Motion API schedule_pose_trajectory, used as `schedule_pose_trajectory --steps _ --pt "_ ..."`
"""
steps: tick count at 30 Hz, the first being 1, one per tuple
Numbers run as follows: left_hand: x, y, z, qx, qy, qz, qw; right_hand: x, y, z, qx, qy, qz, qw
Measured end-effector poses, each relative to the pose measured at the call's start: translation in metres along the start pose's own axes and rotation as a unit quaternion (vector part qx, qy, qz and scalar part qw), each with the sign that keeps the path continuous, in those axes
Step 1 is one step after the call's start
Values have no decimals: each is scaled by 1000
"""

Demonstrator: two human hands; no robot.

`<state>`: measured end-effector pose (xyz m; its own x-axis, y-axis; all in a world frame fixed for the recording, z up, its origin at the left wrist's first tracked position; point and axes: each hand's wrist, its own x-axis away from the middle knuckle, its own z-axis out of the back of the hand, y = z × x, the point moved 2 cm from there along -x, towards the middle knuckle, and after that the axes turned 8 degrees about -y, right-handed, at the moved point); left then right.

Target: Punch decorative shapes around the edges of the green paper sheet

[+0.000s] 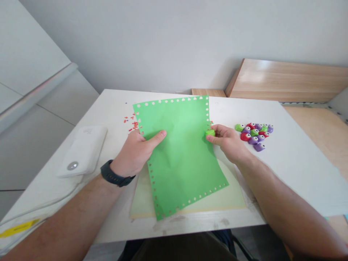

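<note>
A green sheet of paper (187, 156) is held tilted above the table, with small cut-out shapes, some of them stars, along its edges. My left hand (136, 150), wearing a dark wristband (115, 175), grips the sheet's left edge, thumb on top and fingers hidden beneath. At the right edge, my right hand (231, 143) pinches a small light-green craft punch (210, 133) between thumb and fingers. The punch sits against the paper's edge; how far the paper goes into it cannot be made out. Several purple, red and green craft punches (254, 133) lie clustered right of that hand.
Red paper bits (134, 125) are scattered on the white table (288, 174) behind my left hand. A pale mat (228, 195) lies under the sheet. At the left are a white box-shaped device (87, 148), a cable (51, 201) and a yellow tag (20, 228).
</note>
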<state>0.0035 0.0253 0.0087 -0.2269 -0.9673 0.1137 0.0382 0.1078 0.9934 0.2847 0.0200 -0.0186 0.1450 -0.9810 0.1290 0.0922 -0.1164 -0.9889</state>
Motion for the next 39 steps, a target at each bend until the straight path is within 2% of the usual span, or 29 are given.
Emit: schedule_pose_trajectory --steps 5,39 --pt "0 -1 0 9 -6 -10 1000 -1 0 0 4 10 3 1000" --pt "-4 -9 9 66 3 -25 997 7 -11 5 -10 -35 -13 999"
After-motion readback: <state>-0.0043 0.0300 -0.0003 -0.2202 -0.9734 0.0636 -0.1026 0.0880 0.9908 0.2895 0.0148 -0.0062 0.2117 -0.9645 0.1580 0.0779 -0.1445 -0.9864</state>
